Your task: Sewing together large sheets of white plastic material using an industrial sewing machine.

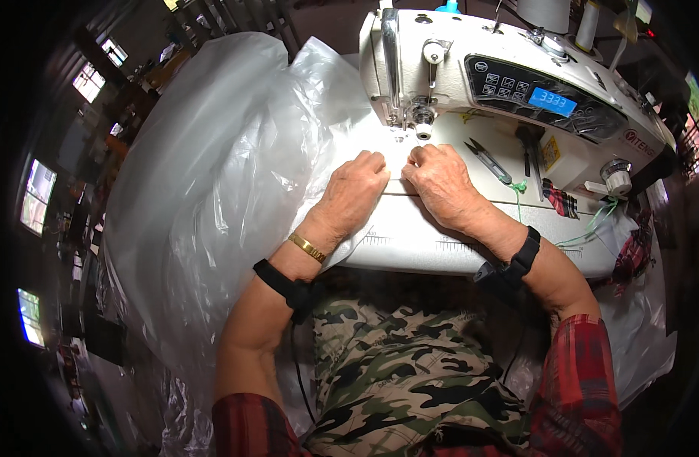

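Observation:
A large translucent plastic sheet [205, 145] is heaped to the left and runs onto the bed of a white sewing machine [456, 34]. My left hand [353, 190] lies on the sheet's edge, fingers curled down and closed on it. Close by on the right, my right hand [443, 185] pinches the sheet just in front of the needle area [410, 126]. Glare from the lamp washes out the material between the hands, and the fingertips are partly hidden. A small gap separates the two hands.
Thread snips [489, 161] lie on the bed right of my right hand, near a tangle of green thread [519, 186]. A plaid cloth scrap [560, 199] sits under the machine arm. A lit control panel [551, 100] faces me. Camouflage fabric [410, 373] covers my lap.

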Tool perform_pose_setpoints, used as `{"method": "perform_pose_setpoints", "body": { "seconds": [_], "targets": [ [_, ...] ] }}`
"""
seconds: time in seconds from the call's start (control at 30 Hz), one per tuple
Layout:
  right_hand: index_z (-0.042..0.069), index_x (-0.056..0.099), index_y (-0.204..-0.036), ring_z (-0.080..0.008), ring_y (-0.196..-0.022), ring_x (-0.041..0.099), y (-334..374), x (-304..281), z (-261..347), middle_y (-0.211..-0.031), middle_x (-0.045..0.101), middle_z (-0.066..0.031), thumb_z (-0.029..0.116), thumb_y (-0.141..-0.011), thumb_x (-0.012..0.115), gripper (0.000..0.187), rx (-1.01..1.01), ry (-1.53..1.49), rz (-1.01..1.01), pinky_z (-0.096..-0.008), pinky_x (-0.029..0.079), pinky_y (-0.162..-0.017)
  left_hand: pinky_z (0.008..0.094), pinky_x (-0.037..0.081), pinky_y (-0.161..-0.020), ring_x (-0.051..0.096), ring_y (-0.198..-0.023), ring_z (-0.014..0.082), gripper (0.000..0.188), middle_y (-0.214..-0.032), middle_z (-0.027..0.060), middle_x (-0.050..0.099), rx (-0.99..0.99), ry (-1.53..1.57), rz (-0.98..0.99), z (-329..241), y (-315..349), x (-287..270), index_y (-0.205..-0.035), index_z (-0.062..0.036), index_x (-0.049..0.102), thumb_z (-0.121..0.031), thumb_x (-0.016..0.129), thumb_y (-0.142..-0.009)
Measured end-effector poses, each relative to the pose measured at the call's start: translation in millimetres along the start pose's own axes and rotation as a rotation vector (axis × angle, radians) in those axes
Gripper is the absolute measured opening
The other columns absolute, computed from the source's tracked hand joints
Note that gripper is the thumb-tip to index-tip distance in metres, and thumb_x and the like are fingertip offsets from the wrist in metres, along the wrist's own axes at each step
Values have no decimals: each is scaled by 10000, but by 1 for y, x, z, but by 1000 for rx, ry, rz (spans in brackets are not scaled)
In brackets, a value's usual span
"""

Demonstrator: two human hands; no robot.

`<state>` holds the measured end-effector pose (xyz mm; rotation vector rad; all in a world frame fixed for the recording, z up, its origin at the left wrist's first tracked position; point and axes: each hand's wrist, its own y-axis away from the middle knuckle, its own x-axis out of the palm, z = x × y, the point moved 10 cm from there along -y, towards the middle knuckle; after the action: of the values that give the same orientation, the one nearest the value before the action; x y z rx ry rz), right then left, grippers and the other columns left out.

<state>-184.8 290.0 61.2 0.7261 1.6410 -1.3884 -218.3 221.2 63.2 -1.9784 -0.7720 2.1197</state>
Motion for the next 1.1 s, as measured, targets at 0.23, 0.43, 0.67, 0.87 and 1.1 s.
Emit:
{"method": "perform_pose_setpoints", "body": {
  "seconds": [0.23,0.43,0.67,0.87,1.1],
  "targets": [
    [74,708,-821,-245,-976,595,0,4,-4,-921,646,-108,123,-785,595,129,35,86,-1,-393,426,-827,365,549,-771,607,-923,258,32,-958,101,603,-4,-58,17,9,-7,7,-843,-3,620,-22,601,-825],
    [72,708,-873,-246,-992,592,0,6,-8,-959,643,-109,108,-794,582,153,34,83,-1,-403,422,-838,364,547,-779,603,-931,265,53,-957,113,606,13,-52,-15,11,-12,7,-846,13,630,-26,601,-825],
    [53,707,-909,-262,-1026,579,-1,6,-11,-1009,634,-128,93,-806,571,175,53,47,10,-421,434,-863,372,542,-794,598,-941,271,74,-965,120,606,-1,-64,8,18,-16,12,-825,20,651,-20,589,-835],
    [53,712,-907,-262,-1034,574,-3,8,-14,-1012,634,-126,98,-808,573,177,85,18,57,-419,435,-868,371,543,-797,595,-959,265,100,-992,121,602,-26,-86,29,23,-19,16,-829,15,670,-33,585,-850],
    [52,711,-905,-260,-1036,574,-4,10,-15,-1011,635,-117,98,-807,574,175,81,51,68,-407,449,-854,332,557,-804,589,-974,250,83,-966,124,590,-4,-128,13,21,-21,17,-771,23,667,-17,595,-778]
  ]
}}
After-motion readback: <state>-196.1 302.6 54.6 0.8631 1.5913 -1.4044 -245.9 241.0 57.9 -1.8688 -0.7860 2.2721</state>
